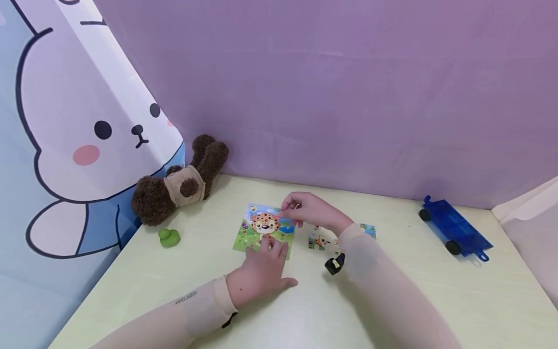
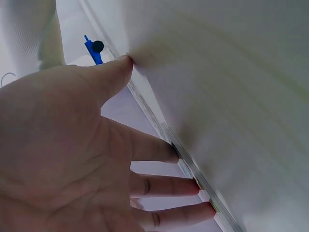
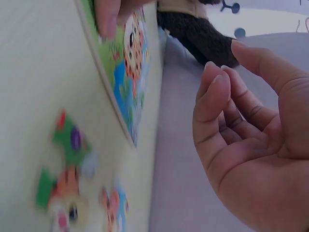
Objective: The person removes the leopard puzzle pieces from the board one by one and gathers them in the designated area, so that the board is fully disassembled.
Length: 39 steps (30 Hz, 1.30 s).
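Observation:
A flat puzzle board with a leopard picture lies on the table. My left hand rests its fingertips on the board's lower part, fingers fairly straight and thumb out to the side. Above the board's upper right edge hovers my right hand. Its fingers are loosely bent, and the right wrist view shows a gap between thumb and fingers with nothing in it. Loose puzzle pieces lie right of the board, some with parts of an animal's face. My right forearm partly hides them in the head view.
A brown teddy bear lies at the back left, near a small green toy. On the right is a blue toy wagon with black wheels. A purple cloth hangs behind the table.

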### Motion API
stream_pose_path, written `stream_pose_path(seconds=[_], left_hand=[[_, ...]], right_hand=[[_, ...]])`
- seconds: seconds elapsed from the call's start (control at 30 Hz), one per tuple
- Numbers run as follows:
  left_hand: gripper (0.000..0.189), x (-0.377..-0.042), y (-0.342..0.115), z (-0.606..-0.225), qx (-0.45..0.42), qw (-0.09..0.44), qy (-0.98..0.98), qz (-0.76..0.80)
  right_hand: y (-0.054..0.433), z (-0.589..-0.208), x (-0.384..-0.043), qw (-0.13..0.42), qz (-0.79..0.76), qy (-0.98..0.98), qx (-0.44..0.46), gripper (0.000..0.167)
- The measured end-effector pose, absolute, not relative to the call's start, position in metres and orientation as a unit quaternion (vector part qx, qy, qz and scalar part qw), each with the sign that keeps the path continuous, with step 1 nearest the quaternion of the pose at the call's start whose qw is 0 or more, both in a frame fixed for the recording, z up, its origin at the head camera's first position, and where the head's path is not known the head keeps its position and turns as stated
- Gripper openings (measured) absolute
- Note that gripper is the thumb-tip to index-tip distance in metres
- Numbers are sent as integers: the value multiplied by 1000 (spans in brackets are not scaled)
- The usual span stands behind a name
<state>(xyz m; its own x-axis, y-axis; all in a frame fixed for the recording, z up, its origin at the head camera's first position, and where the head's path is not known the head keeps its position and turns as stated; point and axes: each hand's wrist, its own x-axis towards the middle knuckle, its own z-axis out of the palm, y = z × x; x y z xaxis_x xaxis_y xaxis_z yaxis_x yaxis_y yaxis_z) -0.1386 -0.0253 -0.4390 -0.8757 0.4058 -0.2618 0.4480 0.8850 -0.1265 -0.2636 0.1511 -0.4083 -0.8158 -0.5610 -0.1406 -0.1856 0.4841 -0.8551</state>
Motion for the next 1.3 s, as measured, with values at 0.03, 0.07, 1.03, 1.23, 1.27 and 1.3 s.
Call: stream_pose_path(seconds=[0.03, 0.07, 1.03, 1.23, 1.27, 1.3], left_hand=[[100, -138, -25, -439, 218, 116, 965, -93], [101, -138, -25, -439, 214, 117, 965, -94], [103, -133, -23, -439, 213, 132, 965, -78], [104, -134, -24, -439, 216, 125, 965, -79], [103, -133, -24, -439, 215, 126, 965, -80], [103, -134, -24, -440, 215, 127, 965, -84]], right_hand=[[145, -409, -264, 208, -461, 832, -226, 20], [139, -411, -265, 211, -465, 829, -228, 20], [68, -438, -273, 287, -364, 835, -297, 27], [71, -439, -277, 302, -367, 829, -295, 32], [71, -439, -277, 303, -368, 829, -293, 32], [71, -439, -277, 304, -369, 828, -293, 32]])
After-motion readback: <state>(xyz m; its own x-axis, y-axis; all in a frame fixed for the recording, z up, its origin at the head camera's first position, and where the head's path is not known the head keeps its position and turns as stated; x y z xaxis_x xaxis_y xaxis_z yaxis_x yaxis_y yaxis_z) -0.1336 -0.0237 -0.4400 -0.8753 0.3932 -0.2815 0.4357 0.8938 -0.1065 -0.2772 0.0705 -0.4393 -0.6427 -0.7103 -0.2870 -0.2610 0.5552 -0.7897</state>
